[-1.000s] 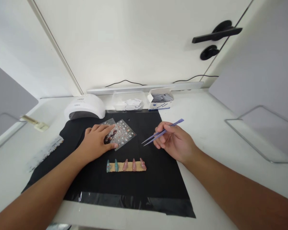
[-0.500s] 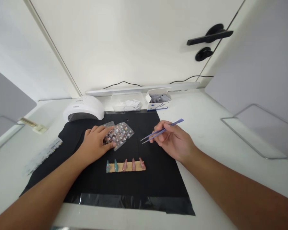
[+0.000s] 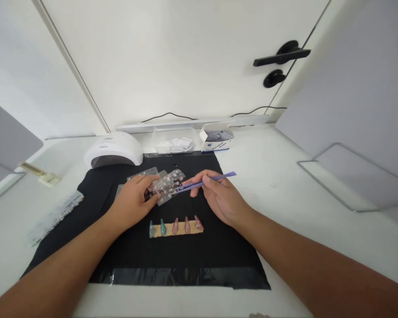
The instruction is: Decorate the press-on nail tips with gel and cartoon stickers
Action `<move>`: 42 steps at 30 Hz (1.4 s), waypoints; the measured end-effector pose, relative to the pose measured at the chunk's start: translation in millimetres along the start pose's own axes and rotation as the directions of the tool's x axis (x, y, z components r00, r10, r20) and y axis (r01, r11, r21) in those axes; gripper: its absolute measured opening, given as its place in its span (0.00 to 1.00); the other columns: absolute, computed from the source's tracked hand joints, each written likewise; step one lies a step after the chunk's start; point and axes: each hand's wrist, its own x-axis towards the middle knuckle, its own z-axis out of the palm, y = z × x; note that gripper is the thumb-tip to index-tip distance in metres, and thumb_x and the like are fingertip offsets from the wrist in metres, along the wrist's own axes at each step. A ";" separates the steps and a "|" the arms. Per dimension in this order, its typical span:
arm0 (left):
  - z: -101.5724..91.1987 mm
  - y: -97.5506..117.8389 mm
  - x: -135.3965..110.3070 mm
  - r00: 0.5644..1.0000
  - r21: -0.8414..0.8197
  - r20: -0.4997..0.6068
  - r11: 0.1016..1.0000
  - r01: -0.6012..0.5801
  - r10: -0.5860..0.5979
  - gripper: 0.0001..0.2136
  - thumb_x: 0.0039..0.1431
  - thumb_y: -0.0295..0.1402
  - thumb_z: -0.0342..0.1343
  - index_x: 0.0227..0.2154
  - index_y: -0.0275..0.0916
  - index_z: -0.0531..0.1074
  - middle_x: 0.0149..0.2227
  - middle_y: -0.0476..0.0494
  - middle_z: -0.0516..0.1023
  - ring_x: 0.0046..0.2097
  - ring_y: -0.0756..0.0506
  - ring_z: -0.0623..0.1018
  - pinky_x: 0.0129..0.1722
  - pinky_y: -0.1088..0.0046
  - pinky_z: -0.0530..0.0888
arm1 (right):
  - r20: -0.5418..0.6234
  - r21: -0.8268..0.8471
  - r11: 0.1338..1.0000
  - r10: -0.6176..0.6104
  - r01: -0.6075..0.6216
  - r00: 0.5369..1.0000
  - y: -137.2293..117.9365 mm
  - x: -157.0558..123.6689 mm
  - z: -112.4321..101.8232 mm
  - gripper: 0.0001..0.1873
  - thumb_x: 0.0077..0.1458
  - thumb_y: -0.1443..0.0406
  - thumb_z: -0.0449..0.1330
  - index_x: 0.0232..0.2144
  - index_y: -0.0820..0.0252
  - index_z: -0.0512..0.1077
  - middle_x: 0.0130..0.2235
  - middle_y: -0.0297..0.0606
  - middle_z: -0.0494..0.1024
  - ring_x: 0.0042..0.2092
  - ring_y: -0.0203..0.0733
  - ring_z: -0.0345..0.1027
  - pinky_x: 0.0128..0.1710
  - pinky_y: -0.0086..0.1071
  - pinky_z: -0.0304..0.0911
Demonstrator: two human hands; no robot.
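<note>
My left hand (image 3: 132, 201) grips a clear nail sticker sheet (image 3: 167, 187) between thumb and fingers, with more sheets lying partly under the hand. Purple tweezers (image 3: 215, 177) are pinched in my right hand (image 3: 222, 196), their tips over the sticker sheet; whether they touch it I cannot tell. Nearer to me, a tan strip (image 3: 168, 230) bears several false nails: teal ones (image 3: 162, 227) at its left and pink ones (image 3: 187, 225) at its right.
The black mat (image 3: 185, 256) covers the middle of the white table. Behind it stand a white nail lamp (image 3: 114, 148), a clear tray (image 3: 157, 140) with small packets, and an alcohol pad box (image 3: 217, 145). More sheets (image 3: 58, 216) and a brush-like tool (image 3: 48, 177) lie left.
My right hand has moved left with the tweezers, bringing their tips over the sticker sheet. The sheets under my left hand have shifted and fanned out slightly.
</note>
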 end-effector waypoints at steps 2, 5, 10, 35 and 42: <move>0.1 1.9 -0.1 1.000 -0.027 -0.011 1.000 -0.013 0.013 0.17 0.61 0.31 0.56 0.53 0.37 0.73 0.43 0.40 0.80 0.46 0.39 0.78 0.49 0.59 0.74 | 0.009 -0.007 1.000 0.009 -0.009 1.000 1.7 2.1 0.3 0.10 0.57 0.57 0.63 0.29 0.56 0.77 0.22 0.32 0.78 0.35 0.43 0.72 0.52 0.41 0.58; 0.7 3.3 -0.7 0.999 -0.063 -0.015 0.998 -0.030 0.029 0.17 0.61 0.31 0.55 0.53 0.39 0.73 0.38 0.43 0.78 0.43 0.40 0.78 0.48 0.60 0.74 | 0.015 -0.002 1.000 0.027 -0.027 1.000 2.0 3.6 0.2 0.11 0.56 0.56 0.64 0.29 0.57 0.77 0.22 0.32 0.78 0.33 0.42 0.72 0.50 0.41 0.61; 1.0 2.6 -1.4 1.000 -0.084 -0.008 0.996 -0.031 0.030 0.17 0.62 0.33 0.54 0.54 0.39 0.71 0.40 0.42 0.78 0.44 0.40 0.76 0.48 0.59 0.74 | 0.028 0.021 0.999 0.050 -0.050 0.998 -0.4 3.4 0.5 0.14 0.54 0.54 0.66 0.28 0.58 0.76 0.22 0.33 0.78 0.30 0.41 0.73 0.43 0.39 0.65; 0.4 -12.2 74.0 0.885 0.089 0.444 0.977 -0.196 0.137 0.44 0.51 0.46 0.67 0.69 0.44 0.55 0.66 0.32 0.66 0.66 0.29 0.64 0.64 0.44 0.58 | 0.013 0.161 0.986 0.036 -0.038 0.999 -6.6 3.9 -25.7 0.14 0.54 0.54 0.67 0.28 0.59 0.77 0.21 0.33 0.76 0.30 0.41 0.73 0.37 0.36 0.65; 6.2 -7.1 64.6 0.923 0.130 0.362 0.973 -0.189 0.131 0.39 0.58 0.48 0.62 0.69 0.45 0.55 0.59 0.34 0.73 0.58 0.31 0.70 0.57 0.49 0.64 | -0.003 0.159 0.985 0.063 -0.062 0.998 -5.5 2.9 -23.0 0.12 0.53 0.54 0.67 0.28 0.55 0.78 0.23 0.32 0.77 0.32 0.41 0.72 0.44 0.38 0.66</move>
